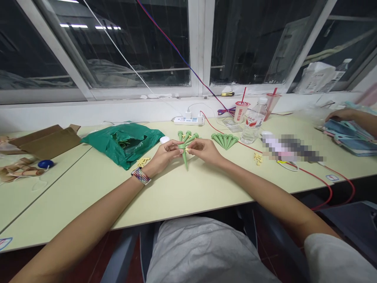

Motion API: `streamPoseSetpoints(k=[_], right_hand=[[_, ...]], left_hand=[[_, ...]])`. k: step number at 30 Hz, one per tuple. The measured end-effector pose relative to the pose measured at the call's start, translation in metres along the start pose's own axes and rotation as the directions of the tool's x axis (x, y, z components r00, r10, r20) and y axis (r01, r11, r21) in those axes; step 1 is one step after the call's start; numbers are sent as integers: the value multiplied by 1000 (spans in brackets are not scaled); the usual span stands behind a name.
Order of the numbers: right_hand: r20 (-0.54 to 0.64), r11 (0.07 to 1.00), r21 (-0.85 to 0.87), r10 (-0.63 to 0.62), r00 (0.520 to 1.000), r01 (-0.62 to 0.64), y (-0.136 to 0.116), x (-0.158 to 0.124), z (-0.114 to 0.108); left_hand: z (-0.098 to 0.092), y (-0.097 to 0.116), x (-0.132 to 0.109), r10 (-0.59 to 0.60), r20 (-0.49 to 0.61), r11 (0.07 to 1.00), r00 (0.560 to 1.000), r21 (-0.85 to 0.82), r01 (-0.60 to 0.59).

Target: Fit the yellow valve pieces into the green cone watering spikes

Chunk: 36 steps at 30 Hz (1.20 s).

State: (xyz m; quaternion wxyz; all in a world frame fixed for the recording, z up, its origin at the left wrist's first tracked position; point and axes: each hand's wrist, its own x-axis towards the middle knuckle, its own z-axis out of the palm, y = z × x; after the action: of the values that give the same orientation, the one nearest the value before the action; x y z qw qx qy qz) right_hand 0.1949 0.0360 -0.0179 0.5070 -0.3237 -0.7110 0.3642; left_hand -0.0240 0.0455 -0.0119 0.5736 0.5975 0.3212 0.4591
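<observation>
Taking the white power strip (180,121) as my landmark, I have both hands on its near side, above the worktop (206,188). The left fingers of my wearer's left hand (161,159) pinch a green cone-shaped spike (184,158) by its wide head, tip towards the body; I judge this leaves its side free. The right hand (207,151) is closed on what looks like a small yellow peg (189,149), against the spike, though it's too tiny on my feed to be sure. Three more spikes (187,135) lie between strip and hands. Right of the strip, five spikes (225,140) fan out, tips together, probably for tidiness.

Left of the strip, a green plastic bag (100,137) gapes, showing something ring-like I can't identify. Further left, a cardboard box (55,145) has its flaps spread. To the strip's right stand a labelled clear bottle (252,125) and a cup with a red straw (240,113); I can't read their levels.
</observation>
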Motion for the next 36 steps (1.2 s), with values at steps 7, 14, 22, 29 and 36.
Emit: streamPoseSetpoints(k=[7, 14, 22, 29, 36], right_hand=[[38, 754, -656, 67, 997, -25, -32, -39, -89], [-290, 293, -883, 276, 916, -368, -48, -137, -181], [-469, 93, -855, 278, 838, -509, -41, -162, -163], [-211, 600, -740, 220, 953, -302, -40, -134, -139], [80, 871, -463, -145, 986, 165, -43, -40, -49]], left_hand=[[4, 3, -1, -64, 13, 992, 998, -108, 65], [6, -1, 2, -112, 1, 981, 994, -161, 111], [4, -3, 2, -93, 0, 978, 996, -190, 91], [5, -5, 0, -87, 11, 980, 996, -179, 87], [10, -1, -4, -94, 35, 983, 995, -153, 99]])
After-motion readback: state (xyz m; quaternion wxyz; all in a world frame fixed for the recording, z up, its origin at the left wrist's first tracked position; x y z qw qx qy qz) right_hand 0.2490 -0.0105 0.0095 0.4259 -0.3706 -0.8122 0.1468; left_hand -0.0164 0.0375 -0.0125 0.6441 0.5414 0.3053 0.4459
